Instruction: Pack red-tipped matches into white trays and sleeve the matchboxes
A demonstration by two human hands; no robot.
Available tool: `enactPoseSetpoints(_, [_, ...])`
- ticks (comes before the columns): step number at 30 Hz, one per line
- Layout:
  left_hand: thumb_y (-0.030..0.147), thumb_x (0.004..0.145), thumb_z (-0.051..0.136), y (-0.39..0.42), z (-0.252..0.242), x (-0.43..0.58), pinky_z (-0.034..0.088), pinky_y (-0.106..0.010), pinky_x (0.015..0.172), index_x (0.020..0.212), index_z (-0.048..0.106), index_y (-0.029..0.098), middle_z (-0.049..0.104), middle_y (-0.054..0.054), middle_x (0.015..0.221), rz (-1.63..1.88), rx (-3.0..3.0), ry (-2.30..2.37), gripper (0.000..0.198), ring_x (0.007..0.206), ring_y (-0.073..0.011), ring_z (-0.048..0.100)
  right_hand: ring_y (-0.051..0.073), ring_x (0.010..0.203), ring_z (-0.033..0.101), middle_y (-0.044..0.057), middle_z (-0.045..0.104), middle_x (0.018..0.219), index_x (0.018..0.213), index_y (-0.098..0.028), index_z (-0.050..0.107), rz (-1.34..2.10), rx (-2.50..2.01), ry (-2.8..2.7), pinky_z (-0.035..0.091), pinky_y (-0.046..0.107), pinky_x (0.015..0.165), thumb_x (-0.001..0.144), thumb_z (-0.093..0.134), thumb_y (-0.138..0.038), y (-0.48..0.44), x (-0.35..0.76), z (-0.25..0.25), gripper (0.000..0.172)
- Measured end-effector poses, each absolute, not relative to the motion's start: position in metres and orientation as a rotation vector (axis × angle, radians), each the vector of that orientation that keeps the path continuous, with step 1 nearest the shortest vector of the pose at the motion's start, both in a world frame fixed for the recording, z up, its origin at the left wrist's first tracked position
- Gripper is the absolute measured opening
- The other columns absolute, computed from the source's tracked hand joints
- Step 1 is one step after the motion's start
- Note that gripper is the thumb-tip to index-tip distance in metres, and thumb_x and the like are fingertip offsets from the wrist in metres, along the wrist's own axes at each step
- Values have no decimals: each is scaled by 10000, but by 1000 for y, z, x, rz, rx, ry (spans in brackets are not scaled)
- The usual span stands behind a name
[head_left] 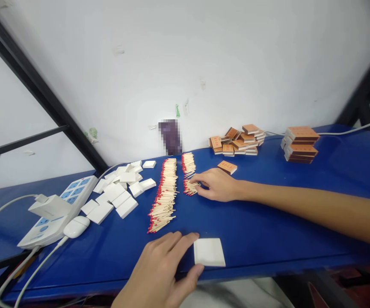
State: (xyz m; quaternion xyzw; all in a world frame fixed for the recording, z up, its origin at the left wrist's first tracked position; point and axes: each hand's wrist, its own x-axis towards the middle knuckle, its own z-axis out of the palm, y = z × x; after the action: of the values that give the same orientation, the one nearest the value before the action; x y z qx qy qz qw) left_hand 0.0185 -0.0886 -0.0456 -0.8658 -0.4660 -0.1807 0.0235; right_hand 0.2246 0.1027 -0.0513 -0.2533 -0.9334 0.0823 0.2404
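Note:
My left hand (165, 267) is at the front edge of the blue table, its thumb and index finger on the left side of a white matchbox tray (209, 252). Farther back, my right hand (217, 185) has its fingertips on a short row of red-tipped matches (190, 187); whether any are pinched is too small to tell. Behind it lies another small row of matches (188, 164). A long row of matches (165, 192) runs to the left of both. One orange matchbox cover (227, 167) lies just behind my right hand.
White trays (117, 188) are scattered at the left, beside a power strip (72, 196) with a charger, cables and a white earphone case (76, 226). Orange matchboxes (239, 143) are heaped at the back right, near stacked matchboxes (301, 143). A white wall (236, 55) stands behind.

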Motion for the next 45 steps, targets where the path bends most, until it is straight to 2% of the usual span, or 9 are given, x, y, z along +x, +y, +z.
enactPoseSetpoints(3, [392,953,576,-89,-45,18,624,-358,782,1292,578,262,740,-55,1103,-556,-2680,-1451,363,989,-247,726,190,756,679,44,756,908,1079,-189,712,206,-742,-2537,385,271,656,909,527,-231,103,224,-52,255])
enactPoseSetpoints(7, [378,942,591,-90,-45,17,620,-360,798,1299,567,260,739,-56,1107,-550,-2696,-1458,377,1000,-248,722,165,613,604,21,711,761,1117,-178,685,184,-838,-2512,304,274,588,892,546,-246,105,224,-53,273])
enactPoseSetpoints(10, [367,936,596,-90,-44,17,620,-365,803,1300,563,258,738,-56,1108,-543,-2700,-1463,381,1001,-250,721,154,576,564,11,681,716,1117,-177,678,189,-879,-2509,273,274,573,891,559,-266,106,223,-53,270])
enactPoseSetpoints(21, [436,994,497,-88,-45,18,625,-361,753,1286,560,258,744,-52,1076,-589,-2674,-1418,348,963,-243,732,131,610,571,1,680,726,1004,-183,704,273,-749,-2531,319,245,607,905,550,-210,106,222,-53,185])
enactPoseSetpoints(28, [444,1001,487,-88,-46,17,627,-378,758,1295,545,263,745,-47,1084,-584,-2675,-1409,350,970,-246,731,119,600,552,3,670,730,956,-172,710,346,-597,-2569,334,235,604,904,520,-141,106,224,-50,199])
enactPoseSetpoints(34, [433,1000,487,-88,-46,18,625,-369,751,1285,557,259,744,-49,1072,-581,-2677,-1418,341,965,-247,731,120,616,550,13,680,768,940,-167,703,369,-573,-2569,336,240,615,918,513,-175,105,224,-49,192])
enactPoseSetpoints(41, [440,990,509,-89,-46,19,627,-365,753,1286,566,266,741,-51,1084,-586,-2667,-1412,348,956,-241,734,114,591,519,-10,649,724,988,-177,716,382,-587,-2594,314,238,599,846,623,-244,103,225,-46,183])
enactPoseSetpoints(45, [441,986,516,-89,-46,18,629,-368,756,1291,557,265,742,-48,1086,-587,-2673,-1410,355,963,-242,733,110,578,506,-22,622,685,967,-175,710,404,-563,-2608,309,233,589,811,625,-199,103,225,-45,180])
